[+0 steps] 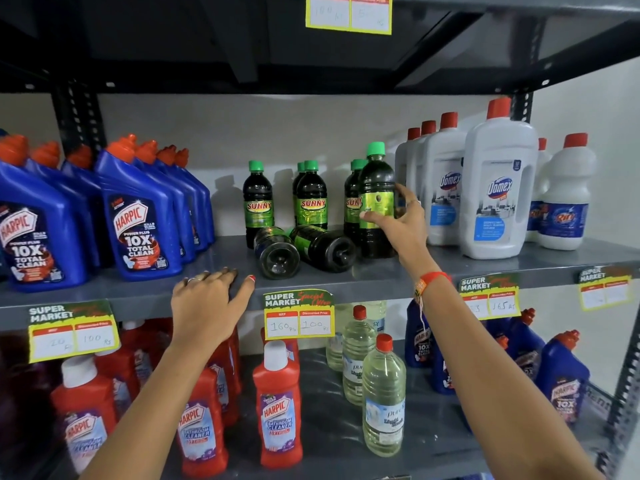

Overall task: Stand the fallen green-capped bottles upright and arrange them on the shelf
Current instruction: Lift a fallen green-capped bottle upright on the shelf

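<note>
Two green-capped bottles (304, 249) lie fallen at the centre of the grey shelf (450, 268).
Right hand (401, 223) grips an upright green-capped bottle (376, 199) beside the white Domex bottles (498, 188). Left hand (207, 303) rests open, fingers spread, on the shelf's front edge, lower left of centre. More bottles stand upright behind.

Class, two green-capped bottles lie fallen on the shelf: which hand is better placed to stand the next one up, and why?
Probably the left hand: it rests free on the shelf edge near the fallen bottle, while the right hand grips an upright bottle.
</note>
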